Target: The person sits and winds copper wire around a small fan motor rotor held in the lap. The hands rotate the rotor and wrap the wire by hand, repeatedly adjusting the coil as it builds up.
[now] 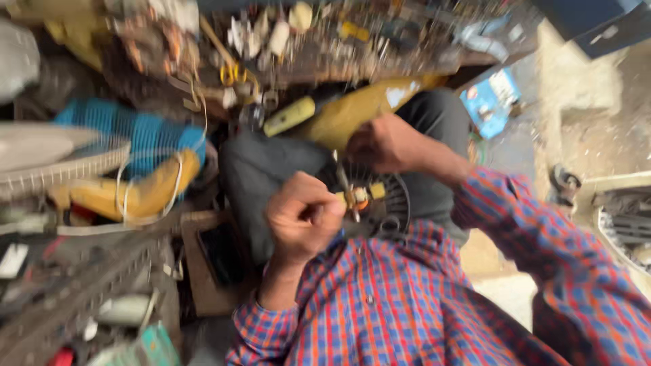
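With the left hand (303,218) fisted around a thin metal tool (344,184) and the right hand's (384,144) fingers closed on the small fan motor (366,198) resting on the lap, the tool tip may slip and jab the steadying hand.

free: bare floor (508,291) at right | blocked: cluttered workbench (352,41) ahead, fan guards (81,156) left

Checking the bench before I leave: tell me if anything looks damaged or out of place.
Nothing clearly damaged. The left hand and right hand work on a small round motor part on the lap. The bench is cluttered, but the picture is too blurred to judge.
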